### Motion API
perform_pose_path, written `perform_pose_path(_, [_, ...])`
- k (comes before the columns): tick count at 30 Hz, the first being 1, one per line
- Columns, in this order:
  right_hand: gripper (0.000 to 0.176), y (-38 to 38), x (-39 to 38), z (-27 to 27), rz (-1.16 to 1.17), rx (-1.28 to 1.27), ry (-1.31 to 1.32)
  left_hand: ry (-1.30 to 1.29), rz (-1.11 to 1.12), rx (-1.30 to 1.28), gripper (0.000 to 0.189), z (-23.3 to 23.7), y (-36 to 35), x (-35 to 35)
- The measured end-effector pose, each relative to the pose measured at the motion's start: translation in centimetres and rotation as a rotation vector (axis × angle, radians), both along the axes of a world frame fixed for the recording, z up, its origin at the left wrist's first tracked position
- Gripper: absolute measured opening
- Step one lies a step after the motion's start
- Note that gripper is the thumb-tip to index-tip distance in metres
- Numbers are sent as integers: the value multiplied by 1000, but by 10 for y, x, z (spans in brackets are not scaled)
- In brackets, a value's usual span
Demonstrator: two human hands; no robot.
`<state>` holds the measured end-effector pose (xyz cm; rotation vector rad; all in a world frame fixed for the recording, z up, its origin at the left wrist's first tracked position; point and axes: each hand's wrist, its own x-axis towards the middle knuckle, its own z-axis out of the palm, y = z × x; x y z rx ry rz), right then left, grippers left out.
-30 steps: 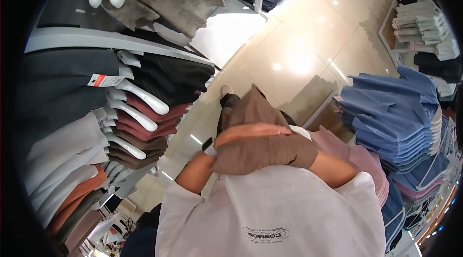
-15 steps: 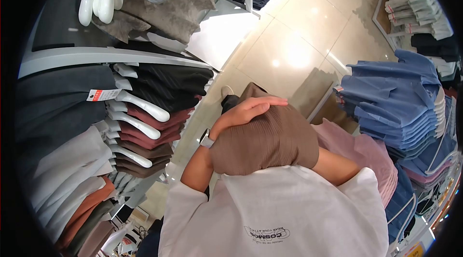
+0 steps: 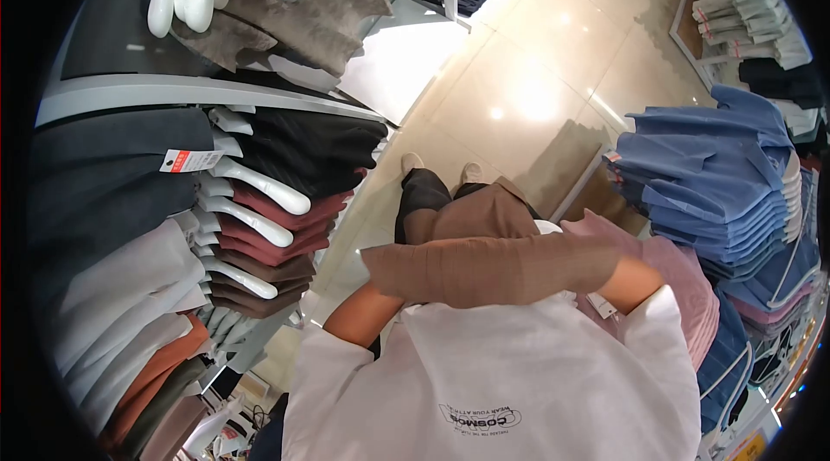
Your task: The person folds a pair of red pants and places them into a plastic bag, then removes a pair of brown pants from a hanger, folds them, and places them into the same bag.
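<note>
A brown, finely ribbed garment (image 3: 493, 275) stretches across in front of my white shirt, its upper part pulled into a wide band and the rest hanging below toward my feet. My left forearm enters the band from the left and my right forearm from the right. Both hands are under the cloth, so their fingers do not show. A white paper tag (image 3: 601, 305) dangles by my right forearm. Just behind the band, a small white piece (image 3: 546, 226) peeks out, perhaps part of a hanger.
On the left, a rack holds dark, maroon, brown and grey clothes on white hangers (image 3: 264, 184). Pink garments (image 3: 674, 279) and blue shirts (image 3: 709, 167) hang close on my right. A tiled floor aisle (image 3: 527, 72) runs ahead between the racks.
My left hand, flat on top of the brown garment before, is now hidden beneath it. The bunched cloth has spread sideways into a band, and both shoes and the tag now show.
</note>
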<state>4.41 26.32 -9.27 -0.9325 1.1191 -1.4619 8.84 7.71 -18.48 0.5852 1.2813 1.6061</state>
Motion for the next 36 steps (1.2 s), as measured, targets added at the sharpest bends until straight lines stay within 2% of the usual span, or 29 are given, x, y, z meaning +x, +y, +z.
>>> perform_pose_path(5, [45,31,-31,15,86,-33,-3,-72,206,-193,50,24,-27,39])
perform_pose_path(10, [46,12,-6,-61,-16,220,-145,-98,372,-316,52,30,-39,63])
perform_pose_path(13, [47,9,20,-80,-66,291,-239,-113,446,-353,52,24,-45,69])
perform_pose_path(18, [48,47,12,-86,-21,520,-47,-268,475,-467,56,-23,-63,79])
perform_pose_path(20, [48,80,-7,-86,128,598,33,-156,481,-432,54,8,-56,64])
perform_pose_path(21, [48,98,-23,-84,230,544,43,-97,488,-415,54,26,-52,54])
perform_pose_path(22, [43,113,-40,-86,309,353,5,-61,490,-416,53,33,-50,45])
perform_pose_path(23, [33,126,-65,-43,255,372,8,-38,490,-403,53,37,-49,40])
perform_pose_path(24, [25,134,-75,-29,104,212,-22,-21,492,-389,52,37,-48,34])
perform_pose_path(25, [25,136,-82,-10,-50,272,-35,-9,490,-378,52,35,-45,29])
perform_pose_path(27, [27,104,-98,6,-311,165,33,1,478,-354,51,29,-38,19])
perform_pose_path(29, [36,39,-93,8,-425,-49,86,-6,461,-322,50,25,-32,12])
perform_pose_path(31, [41,-15,-69,-3,-242,54,113,-26,430,-292,49,21,-30,9])
perform_pose_path(32, [46,-32,-51,-40,-32,4,45,-45,407,-274,49,18,-31,10])
perform_pose_path(35, [64,-32,-8,-83,102,52,-655,-128,333,-217,48,5,-40,18])
perform_pose_path(36, [65,-31,-12,-83,121,127,-590,-163,318,-198,47,0,-46,20])
